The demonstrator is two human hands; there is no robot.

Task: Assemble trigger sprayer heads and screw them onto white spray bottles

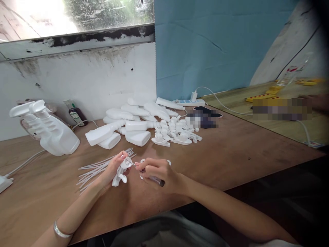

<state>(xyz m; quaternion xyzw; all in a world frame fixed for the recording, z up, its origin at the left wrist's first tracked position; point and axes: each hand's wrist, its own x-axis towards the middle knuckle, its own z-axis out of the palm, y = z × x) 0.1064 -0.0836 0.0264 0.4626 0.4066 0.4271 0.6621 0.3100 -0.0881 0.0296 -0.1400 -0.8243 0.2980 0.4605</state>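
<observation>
My left hand (116, 167) is closed around a white spray trigger head (119, 177), its round collar turned toward the right. Gripped in my right hand (164, 173) is a screwdriver (157, 180) with a see-through dark-ended handle. Its thin shaft points left and its tip meets the collar; whether it is inside cannot be made out. Thin white tubes (89, 175) lie beside and under my left forearm. A few small white pieces (169, 162) show on the table around my right hand, partly hidden by it.
Beyond my hands lie white bottles (138, 138) and a heap of trigger heads (177, 131). Upright spray bottles (60, 137) stand left, near a dark bottle (76, 116). A power strip (190, 102) and a phone (212, 112) are at the back. Another person's hand shows far right.
</observation>
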